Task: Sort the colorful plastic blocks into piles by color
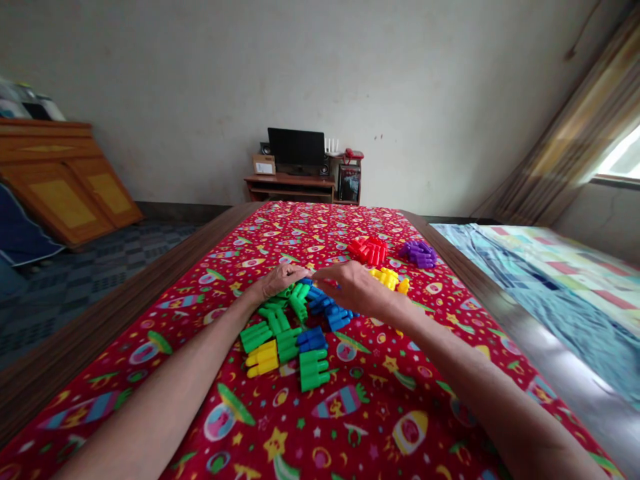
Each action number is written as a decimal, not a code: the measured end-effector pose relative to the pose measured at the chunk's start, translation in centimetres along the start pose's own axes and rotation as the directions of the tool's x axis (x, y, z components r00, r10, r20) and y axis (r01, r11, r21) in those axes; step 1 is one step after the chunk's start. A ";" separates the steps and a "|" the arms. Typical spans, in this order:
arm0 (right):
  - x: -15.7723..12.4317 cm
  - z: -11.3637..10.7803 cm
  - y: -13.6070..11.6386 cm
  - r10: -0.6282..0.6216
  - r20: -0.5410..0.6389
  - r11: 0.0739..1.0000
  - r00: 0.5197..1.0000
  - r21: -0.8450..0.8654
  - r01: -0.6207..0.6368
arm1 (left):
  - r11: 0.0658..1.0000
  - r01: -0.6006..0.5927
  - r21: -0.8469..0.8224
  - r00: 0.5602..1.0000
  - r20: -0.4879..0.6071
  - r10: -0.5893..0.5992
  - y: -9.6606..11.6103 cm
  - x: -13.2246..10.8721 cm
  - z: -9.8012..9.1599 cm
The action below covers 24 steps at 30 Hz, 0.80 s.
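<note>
The left hand (pixel 280 280) and right hand (pixel 353 288) meet fingertip to fingertip above the far edge of the mixed block pile (pixel 289 337), green, blue and yellow pieces on the red tablecloth (pixel 380 373); whether they pinch a piece I cannot tell; red blocks (pixel 369 250) and purple blocks (pixel 419 253) sit farther right, yellow blocks (pixel 387 277) just beside the right wrist; I'd say that wrist could easily sweep the yellow ones into the mix

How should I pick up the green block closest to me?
Probably from above, pinching the green block by its left and right ends. It lies flat, with the cloth bare around those ends; a blue block crowds its far side.
</note>
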State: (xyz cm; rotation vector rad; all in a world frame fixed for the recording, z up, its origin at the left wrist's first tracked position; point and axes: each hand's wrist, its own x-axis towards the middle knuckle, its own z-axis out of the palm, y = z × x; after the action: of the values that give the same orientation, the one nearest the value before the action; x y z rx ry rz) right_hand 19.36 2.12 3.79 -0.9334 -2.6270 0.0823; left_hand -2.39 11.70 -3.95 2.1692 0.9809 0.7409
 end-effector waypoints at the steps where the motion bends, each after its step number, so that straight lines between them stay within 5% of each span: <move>1: 0.1 0.7 -1.6 -0.104 0.001 0.994 0.995 0.025 0.104 | 1.000 -0.001 0.000 1.000 0.003 0.001 0.1 0.0 0.0; 5: -0.7 5.2 -7.2 -0.503 0.057 0.863 0.863 -0.017 0.504 | 0.999 -0.033 -0.007 0.997 0.069 0.034 0.6 -0.1 -0.2; 10: -1.7 8.1 -9.0 -0.469 0.049 0.856 0.882 -0.222 0.468 | 1.000 -0.023 -0.002 0.999 0.027 0.023 0.8 -0.1 -0.3; 17: -1.1 5.8 -7.8 -0.426 0.138 0.888 0.894 -0.125 0.443 | 0.999 -0.046 -0.001 0.998 0.036 0.046 1.1 -0.2 -0.2; 20: -0.5 4.4 -7.3 -0.355 0.039 0.933 0.934 0.073 0.352 | 0.999 -0.038 0.006 0.999 0.034 0.038 1.0 -0.2 -0.1; 24: 0.1 0.9 -4.4 -0.112 -0.109 0.919 0.988 0.366 0.145 | 1.000 -0.011 0.022 1.000 0.021 0.010 0.8 -0.2 -0.1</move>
State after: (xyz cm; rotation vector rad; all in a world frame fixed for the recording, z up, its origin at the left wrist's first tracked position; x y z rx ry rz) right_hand 16.36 -1.20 3.67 -0.6165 -2.4617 0.4806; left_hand -2.26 11.14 -3.37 2.1985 0.9722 0.7138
